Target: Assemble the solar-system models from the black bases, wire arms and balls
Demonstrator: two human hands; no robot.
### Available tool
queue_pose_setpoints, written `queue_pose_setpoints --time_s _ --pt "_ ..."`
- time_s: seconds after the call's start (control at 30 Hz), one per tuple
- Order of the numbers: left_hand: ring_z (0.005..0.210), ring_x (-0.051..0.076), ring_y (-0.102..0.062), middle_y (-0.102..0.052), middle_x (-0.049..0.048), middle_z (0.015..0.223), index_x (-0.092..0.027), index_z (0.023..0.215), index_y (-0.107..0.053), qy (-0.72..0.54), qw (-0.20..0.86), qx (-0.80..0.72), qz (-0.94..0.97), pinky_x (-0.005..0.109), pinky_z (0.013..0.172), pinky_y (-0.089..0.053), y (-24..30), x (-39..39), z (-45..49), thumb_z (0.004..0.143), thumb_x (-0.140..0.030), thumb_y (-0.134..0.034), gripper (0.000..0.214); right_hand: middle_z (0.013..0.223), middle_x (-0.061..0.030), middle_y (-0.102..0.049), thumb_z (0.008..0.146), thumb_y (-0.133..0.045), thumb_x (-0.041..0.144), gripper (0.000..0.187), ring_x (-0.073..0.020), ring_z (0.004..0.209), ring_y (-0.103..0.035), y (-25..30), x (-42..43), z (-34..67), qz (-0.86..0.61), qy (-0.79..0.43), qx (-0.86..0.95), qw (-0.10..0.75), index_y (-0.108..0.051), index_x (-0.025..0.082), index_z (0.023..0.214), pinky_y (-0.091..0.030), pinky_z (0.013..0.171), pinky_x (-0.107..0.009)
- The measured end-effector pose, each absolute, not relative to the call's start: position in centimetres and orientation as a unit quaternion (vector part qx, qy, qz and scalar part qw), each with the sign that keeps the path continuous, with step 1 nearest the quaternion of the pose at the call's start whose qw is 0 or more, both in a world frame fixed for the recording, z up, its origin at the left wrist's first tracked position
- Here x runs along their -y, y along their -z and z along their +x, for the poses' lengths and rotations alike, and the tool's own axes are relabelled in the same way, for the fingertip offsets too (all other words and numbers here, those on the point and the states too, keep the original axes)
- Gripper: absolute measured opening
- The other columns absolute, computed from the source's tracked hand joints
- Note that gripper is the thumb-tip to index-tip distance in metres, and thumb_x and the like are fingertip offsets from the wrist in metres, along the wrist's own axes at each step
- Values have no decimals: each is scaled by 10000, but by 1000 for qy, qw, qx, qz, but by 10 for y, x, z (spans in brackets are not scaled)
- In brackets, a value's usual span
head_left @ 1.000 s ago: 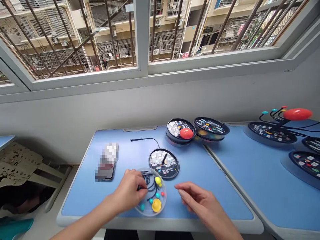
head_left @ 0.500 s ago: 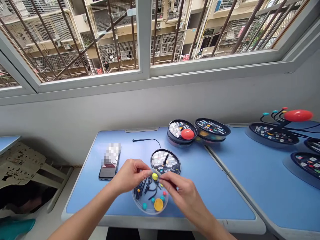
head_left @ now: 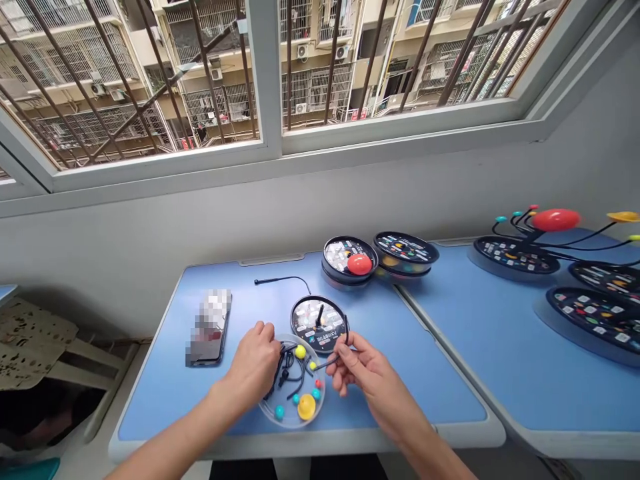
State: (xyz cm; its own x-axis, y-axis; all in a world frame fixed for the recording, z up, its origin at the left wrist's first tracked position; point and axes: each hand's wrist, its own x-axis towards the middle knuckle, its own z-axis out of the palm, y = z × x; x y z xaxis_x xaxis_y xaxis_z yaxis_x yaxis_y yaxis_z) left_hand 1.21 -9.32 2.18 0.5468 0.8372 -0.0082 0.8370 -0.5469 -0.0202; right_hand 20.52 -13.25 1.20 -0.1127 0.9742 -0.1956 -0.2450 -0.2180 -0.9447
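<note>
Left hand [head_left: 255, 360] and right hand [head_left: 364, 367] have moved apart; the right pinches a curved black rod [head_left: 328, 363] at the right rim of the clear bowl [head_left: 290, 420]; the left reaches among dark parts [head_left: 285, 375] inside, fingertips hidden, its hold I cannot tell.

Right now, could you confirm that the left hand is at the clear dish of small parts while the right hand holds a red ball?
Not quite: the right hand holds a bent black rod, not a red ball, as the head view shows. The left hand is indeed at the clear dish.
</note>
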Motion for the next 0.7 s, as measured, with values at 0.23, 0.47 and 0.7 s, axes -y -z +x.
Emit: queue_pose_setpoints --time_s 0.23,0.47,0.7 --pt "617 147 -522 -601 30 673 -176 640 -561 211 -258 543 -771 254 545 -411 -24 105 9 689 -124 -510 87 630 24 -586 704 -658 508 376 -90 519 -519 -8 133 207 -456 -622 398 497 -470 186 752 -403 499 -215" --pt "564 97 -482 -531 -28 633 -157 905 -617 351 -599 525 -493 238 568 -422 -44 126 5 590 -218 -629 321 581 25 -558 764 -487 631 461 -59 408 -438 -20 142 203 -442 -668 419 428 -469 179 674 -334 432 -206" --pt "498 55 -349 -464 -38 675 -188 855 -566 405 -658 475 -421 179 442 -287 -46 140 5 728 -276 -545 156 439 43 -526 764 -492 575 433 -11 287 -304 -30 158 187 -406 -747 450 273 -436 178 601 -190 312 -150"
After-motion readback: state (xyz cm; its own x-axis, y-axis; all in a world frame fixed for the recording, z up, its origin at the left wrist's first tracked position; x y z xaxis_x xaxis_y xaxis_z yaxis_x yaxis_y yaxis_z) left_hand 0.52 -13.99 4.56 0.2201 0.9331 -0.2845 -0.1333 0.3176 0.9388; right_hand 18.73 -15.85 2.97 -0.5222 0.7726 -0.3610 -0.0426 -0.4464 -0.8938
